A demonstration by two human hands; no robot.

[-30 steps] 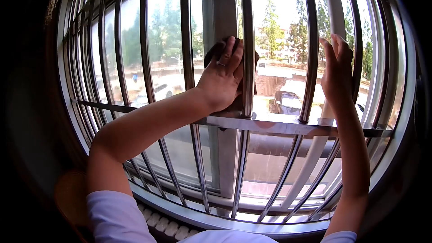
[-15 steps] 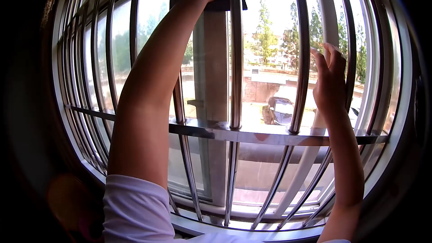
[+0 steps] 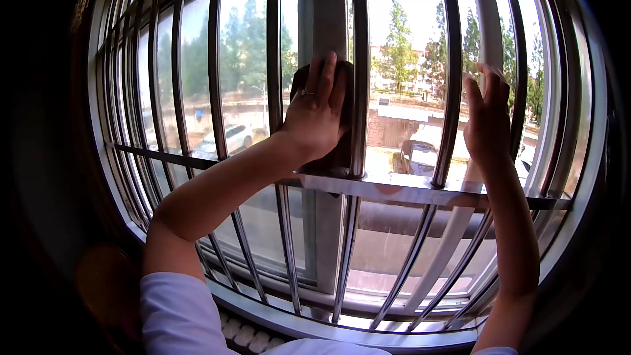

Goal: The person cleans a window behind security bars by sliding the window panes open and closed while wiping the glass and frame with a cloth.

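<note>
- daylight fills the window [image 3: 197,59], with trees [image 3: 399,43] and parked cars outside; a white car [image 3: 230,137] shows beyond the left pane, and a dark car [image 3: 419,151] right of the middle.
- shiny upright bars [image 3: 451,59] stand in front of the glass, joined by a flat crossbar [image 3: 401,189] below the hands.
- the dark cloth [image 3: 338,152] lies against the window's middle post [image 3: 328,20], well in from the left and right edges of the window and just above the crossbar.
- the left hand [image 3: 312,121] is over the cloth, between two upright bars; its fingers [image 3: 325,80] are stretched out and slightly spread, laid on the cloth rather than clenched. whether the thumb pinches it, i cannot tell. a ring [image 3: 307,93] shows on one finger.
- the right hand [image 3: 487,115] is raised nearer the right edge of the window, apart from the cloth. its fingers point up, parted and loosely bent, with no object seen in them; whether the fingertips touch anything, i cannot tell.
- the left forearm [image 3: 227,187] slants up across the bars; the right forearm [image 3: 516,230] rises nearly upright.
- a white sleeve [image 3: 181,309] shows at the left upper arm, beside a pale ribbed radiator [image 3: 246,336] under the window's lower edge.
</note>
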